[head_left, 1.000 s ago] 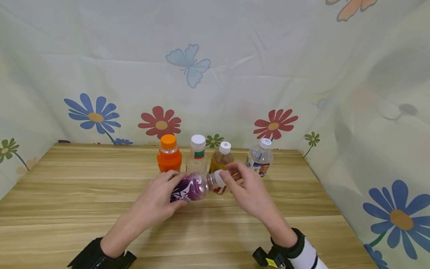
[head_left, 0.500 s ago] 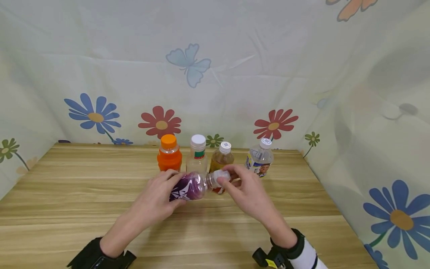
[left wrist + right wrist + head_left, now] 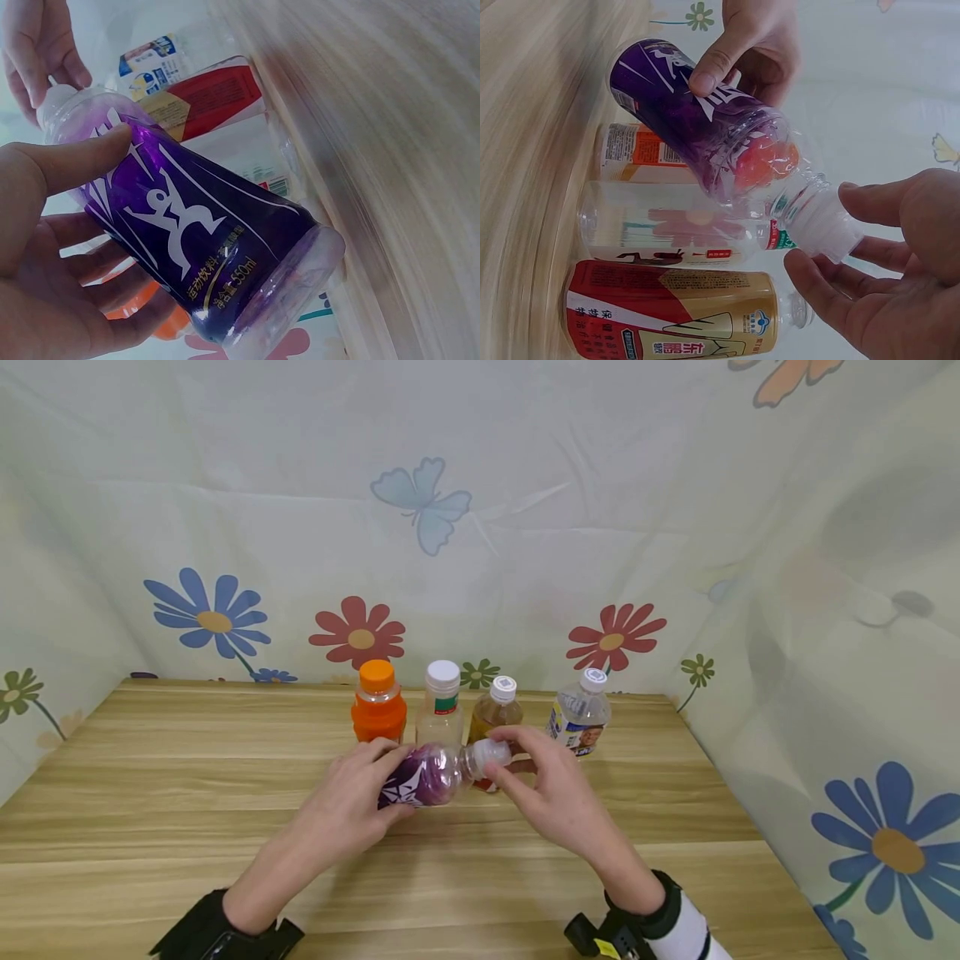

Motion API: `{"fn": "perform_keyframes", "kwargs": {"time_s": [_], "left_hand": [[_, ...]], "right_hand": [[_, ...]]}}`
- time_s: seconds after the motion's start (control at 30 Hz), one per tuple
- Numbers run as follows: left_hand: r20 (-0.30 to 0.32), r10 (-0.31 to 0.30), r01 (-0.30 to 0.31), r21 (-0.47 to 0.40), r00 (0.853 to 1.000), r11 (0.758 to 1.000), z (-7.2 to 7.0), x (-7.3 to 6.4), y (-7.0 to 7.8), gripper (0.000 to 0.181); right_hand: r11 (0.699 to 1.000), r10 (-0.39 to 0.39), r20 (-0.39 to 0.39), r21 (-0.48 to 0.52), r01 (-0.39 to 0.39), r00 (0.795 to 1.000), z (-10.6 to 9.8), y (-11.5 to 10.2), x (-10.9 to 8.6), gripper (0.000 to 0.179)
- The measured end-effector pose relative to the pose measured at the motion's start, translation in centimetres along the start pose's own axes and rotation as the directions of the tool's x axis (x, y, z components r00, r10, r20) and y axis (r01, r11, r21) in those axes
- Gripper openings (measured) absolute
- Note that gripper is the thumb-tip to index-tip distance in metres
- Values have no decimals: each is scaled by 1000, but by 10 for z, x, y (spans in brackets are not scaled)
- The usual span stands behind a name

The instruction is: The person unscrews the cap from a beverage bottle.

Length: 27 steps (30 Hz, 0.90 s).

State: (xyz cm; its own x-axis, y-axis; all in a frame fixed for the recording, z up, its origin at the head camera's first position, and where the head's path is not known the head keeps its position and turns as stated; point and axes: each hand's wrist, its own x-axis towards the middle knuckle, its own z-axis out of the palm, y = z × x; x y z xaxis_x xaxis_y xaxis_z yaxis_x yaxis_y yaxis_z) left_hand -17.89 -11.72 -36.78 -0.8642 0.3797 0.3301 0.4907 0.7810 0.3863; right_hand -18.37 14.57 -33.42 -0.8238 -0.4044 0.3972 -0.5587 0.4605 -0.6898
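"Much changed on the counter (image 3: 225, 777)?"

"Little. Four standing bottles (image 3: 495, 718) fill the middle of the frame. Just in front of them the purple bottle (image 3: 423, 775) is held sideways, the left hand (image 3: 348, 802) curled round its body. The right hand (image 3: 551, 785), looser a second ago, now pinches its white cap (image 3: 489, 755), so the work seems centred there."

"Edges, room?"

"Right edge well apart, lower right; bottles crowd behind, so room opens toward the bottom."
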Motion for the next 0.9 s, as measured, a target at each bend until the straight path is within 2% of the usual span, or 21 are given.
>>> {"fn": "perform_keyframes", "kwargs": {"time_s": [0.2,0.4,0.53,0.7,0.8,0.9], "left_hand": [[0,1,-1,4,1000,1000,0,0,0,67],[-4,0,0,9,1000,1000,0,0,0,67],[-4,-5,5,1,1000,1000,-1,1,1,67],[-4,-2,2,9,1000,1000,0,0,2,68],[-1,-2,2,10,1000,1000,0,0,2,68],[3,-3,3,7,1000,1000,0,0,3,68]], "right_hand": [[999,-45,3,-2,45,999,1,0,0,35],[999,-49,-4,-21,48,999,1,-1,0,36],[999,-46,-23,6,46,999,1,0,0,34],[998,45,-71,38,-43,996,1,1,0,34],[991,133,-90,10,-133,987,1,1,0,36],[982,185,-87,-29,-188,979,1,1,0,36]]}}
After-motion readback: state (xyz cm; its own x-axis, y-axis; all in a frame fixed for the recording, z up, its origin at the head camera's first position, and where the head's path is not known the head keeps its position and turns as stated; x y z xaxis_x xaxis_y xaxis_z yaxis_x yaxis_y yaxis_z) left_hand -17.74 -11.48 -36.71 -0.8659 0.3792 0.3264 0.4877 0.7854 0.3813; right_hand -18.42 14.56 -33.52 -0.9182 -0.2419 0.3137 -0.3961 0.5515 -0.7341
